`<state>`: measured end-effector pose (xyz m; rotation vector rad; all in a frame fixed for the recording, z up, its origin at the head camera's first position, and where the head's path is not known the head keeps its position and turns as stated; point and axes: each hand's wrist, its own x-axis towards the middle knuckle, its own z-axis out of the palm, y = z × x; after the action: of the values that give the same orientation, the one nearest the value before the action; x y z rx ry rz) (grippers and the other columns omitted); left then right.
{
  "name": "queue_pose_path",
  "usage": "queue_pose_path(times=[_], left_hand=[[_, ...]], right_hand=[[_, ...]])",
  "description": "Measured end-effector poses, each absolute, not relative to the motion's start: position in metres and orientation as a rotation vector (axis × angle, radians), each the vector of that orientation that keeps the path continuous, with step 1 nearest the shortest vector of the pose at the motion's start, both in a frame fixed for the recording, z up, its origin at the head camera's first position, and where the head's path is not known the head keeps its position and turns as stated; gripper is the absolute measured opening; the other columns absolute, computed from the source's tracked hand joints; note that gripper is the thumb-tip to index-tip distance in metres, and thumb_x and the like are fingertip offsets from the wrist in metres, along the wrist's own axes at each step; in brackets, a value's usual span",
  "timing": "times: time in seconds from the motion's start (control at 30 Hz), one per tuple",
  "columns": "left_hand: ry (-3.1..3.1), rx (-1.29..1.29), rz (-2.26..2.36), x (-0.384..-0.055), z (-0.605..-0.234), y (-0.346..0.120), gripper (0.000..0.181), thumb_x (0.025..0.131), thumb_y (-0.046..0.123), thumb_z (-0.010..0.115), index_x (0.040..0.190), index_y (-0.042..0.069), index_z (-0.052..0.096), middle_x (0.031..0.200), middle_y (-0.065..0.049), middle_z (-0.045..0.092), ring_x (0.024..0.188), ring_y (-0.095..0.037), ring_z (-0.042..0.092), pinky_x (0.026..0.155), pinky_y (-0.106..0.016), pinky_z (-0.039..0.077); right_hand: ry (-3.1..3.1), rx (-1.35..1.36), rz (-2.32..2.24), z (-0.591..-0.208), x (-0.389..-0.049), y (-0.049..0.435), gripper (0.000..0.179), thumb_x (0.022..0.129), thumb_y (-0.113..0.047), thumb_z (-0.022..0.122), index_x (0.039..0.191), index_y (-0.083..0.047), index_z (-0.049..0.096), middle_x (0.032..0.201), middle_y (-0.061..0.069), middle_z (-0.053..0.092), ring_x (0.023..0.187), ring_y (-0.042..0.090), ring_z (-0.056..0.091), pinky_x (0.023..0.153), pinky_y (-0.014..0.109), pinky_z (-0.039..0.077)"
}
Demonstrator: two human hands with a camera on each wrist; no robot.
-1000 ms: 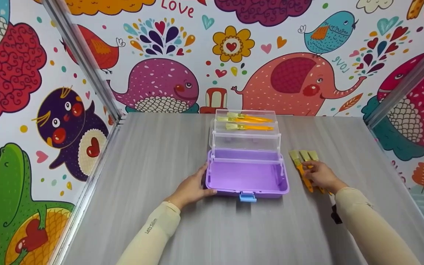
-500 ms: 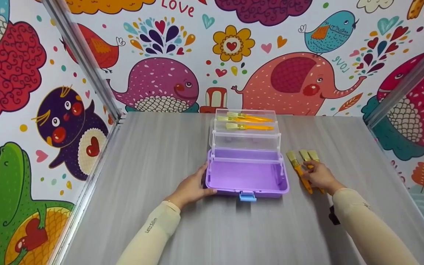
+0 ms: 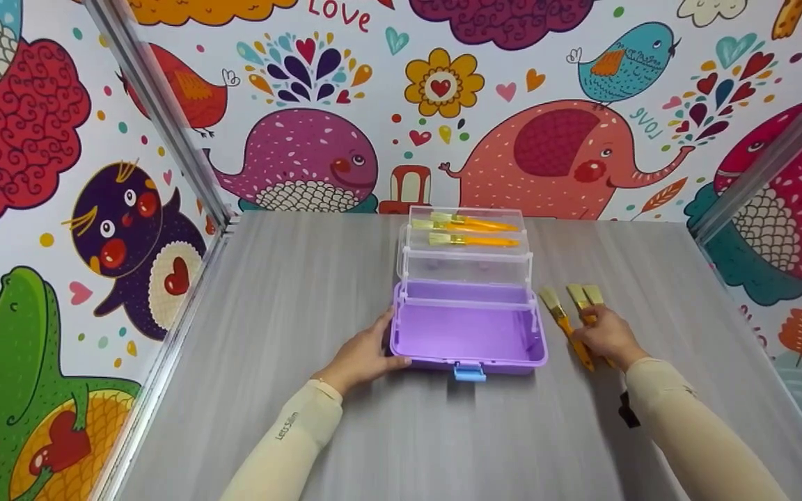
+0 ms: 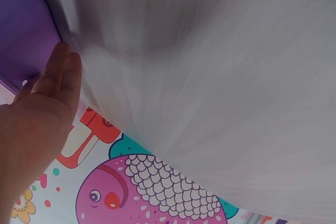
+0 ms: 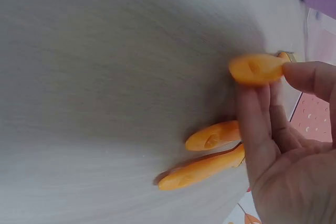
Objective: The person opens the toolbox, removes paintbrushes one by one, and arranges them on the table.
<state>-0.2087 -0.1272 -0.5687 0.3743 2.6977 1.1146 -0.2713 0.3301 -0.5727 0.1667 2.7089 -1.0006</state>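
In the head view, an opened purple storage box (image 3: 467, 334) with clear fold-out trays stands mid-table. My left hand (image 3: 363, 355) rests on its left side, thumb by the front rim; the left wrist view shows the fingers lying straight along the purple wall (image 4: 26, 30). To the right of the box, my right hand (image 3: 608, 335) pinches a paintbrush (image 3: 562, 325) by its orange handle (image 5: 257, 69) between thumb and fingers. Two more paintbrushes (image 3: 585, 295) lie side by side on the table, partly hidden by that hand; their handles (image 5: 202, 170) show in the right wrist view.
Several orange-handled brushes (image 3: 474, 240) lie in the raised clear top tray (image 3: 464, 210). A light blue latch (image 3: 469, 373) hangs at the box front. Cartoon-printed walls and metal posts (image 3: 164, 111) bound the grey table (image 3: 289, 278).
The pinched paintbrush has shifted a little left, widening its gap from the two others. My right hand has moved slightly with it. The left hand and the box stay put.
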Motion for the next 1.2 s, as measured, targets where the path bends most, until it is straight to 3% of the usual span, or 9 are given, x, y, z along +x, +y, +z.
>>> queue_pose_path(times=[0.2, 0.7, 1.03, 1.2], left_hand=[[2.702, 0.376, 1.110, -0.209, -0.569, -0.127, 0.105, 0.080, 0.044, 0.080, 0.159, 0.008, 0.021, 0.145, -0.028, 0.046, 0.128, -0.043, 0.050, 0.107, -0.053, 0.039], [2.705, 0.365, 1.109, -0.209, -0.570, -0.126, 0.106, 0.080, 0.043, 0.081, 0.159, 0.008, 0.020, 0.144, -0.028, 0.047, 0.127, -0.043, 0.050, 0.107, -0.053, 0.039], [2.703, 0.384, 1.109, -0.208, -0.570, -0.127, 0.105, 0.081, 0.044, 0.080, 0.159, 0.008, 0.020, 0.146, -0.027, 0.046, 0.128, -0.041, 0.050, 0.107, -0.052, 0.039], [2.698, 0.378, 1.110, -0.208, -0.570, -0.126, 0.105, 0.081, 0.043, 0.080, 0.160, 0.009, 0.019, 0.146, -0.027, 0.046, 0.128, -0.042, 0.050, 0.107, -0.053, 0.039]], right_hand=[[2.733, 0.179, -0.917, -0.573, -0.270, 0.328, 0.051, 0.086, -0.011, 0.068, 0.130, 0.010, 0.051, 0.099, 0.019, 0.062, 0.078, 0.025, 0.059, 0.059, 0.029, 0.051], [2.754, 0.055, -0.907, -0.539, -0.282, 0.333, 0.055, 0.095, -0.017, 0.061, 0.141, 0.008, 0.043, 0.120, 0.032, 0.060, 0.089, 0.030, 0.064, 0.072, 0.037, 0.055], [2.710, 0.040, -0.923, -0.492, -0.311, 0.314, 0.053, 0.097, -0.024, 0.063, 0.141, -0.001, 0.045, 0.118, 0.023, 0.060, 0.091, 0.033, 0.062, 0.080, 0.040, 0.058], [2.770, -0.043, -0.923, -0.468, -0.326, 0.291, 0.047, 0.097, -0.023, 0.063, 0.137, -0.003, 0.050, 0.119, 0.022, 0.061, 0.096, 0.036, 0.062, 0.084, 0.048, 0.057]])
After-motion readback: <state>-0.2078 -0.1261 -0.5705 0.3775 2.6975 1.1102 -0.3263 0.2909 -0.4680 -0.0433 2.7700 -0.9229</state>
